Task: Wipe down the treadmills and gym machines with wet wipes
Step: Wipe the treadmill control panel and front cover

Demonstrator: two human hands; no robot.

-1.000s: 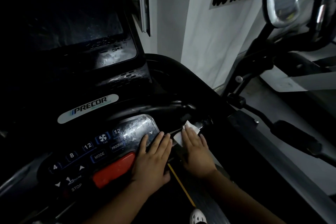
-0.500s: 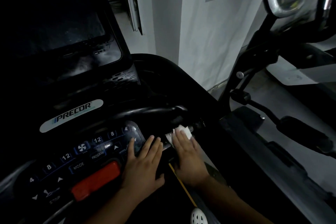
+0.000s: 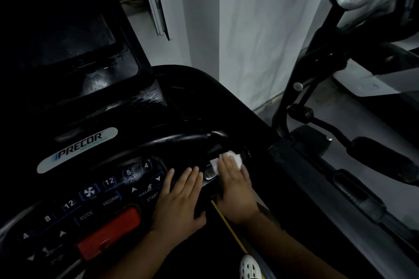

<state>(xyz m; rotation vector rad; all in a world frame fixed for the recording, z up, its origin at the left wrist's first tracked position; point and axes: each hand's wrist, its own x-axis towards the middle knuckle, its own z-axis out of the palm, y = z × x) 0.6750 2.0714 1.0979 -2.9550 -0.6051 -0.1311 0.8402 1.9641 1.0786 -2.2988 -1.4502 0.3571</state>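
Nearest, at six o'clock in the view, a white perforated shoe (image 3: 248,267) stands beside a thin yellow strip (image 3: 226,222), and both forearms reach forward from there. The step in hand looks to be wiping the right end of the treadmill (image 3: 204,88) console, where the panel meets the grip bar. The right hand (image 3: 235,188), at about five o'clock from centre, lies flat with its fingers straight and close together. It presses the wet wipe (image 3: 229,157) onto a dark ledge. No finger curls round the wipe, and its white edge shows past the fingertips toward twelve o'clock. The left hand (image 3: 179,199), just beside at the right hand's nine o'clock, rests flat with fingers spread on the right edge of the keypad (image 3: 108,181); it holds nothing and seems only a brace. I judge the next move calls for steady downward pressure while sliding the wipe along the ledge and the handlebar (image 3: 181,140) at eleven o'clock, without pressing the keys or the red stop button (image 3: 108,231) at seven o'clock. Farther off lie the Precor badge (image 3: 77,149) at nine o'clock and the dark screen (image 3: 72,43) at ten. A neighbouring machine (image 3: 317,70) stands at two o'clock, not yet reached.
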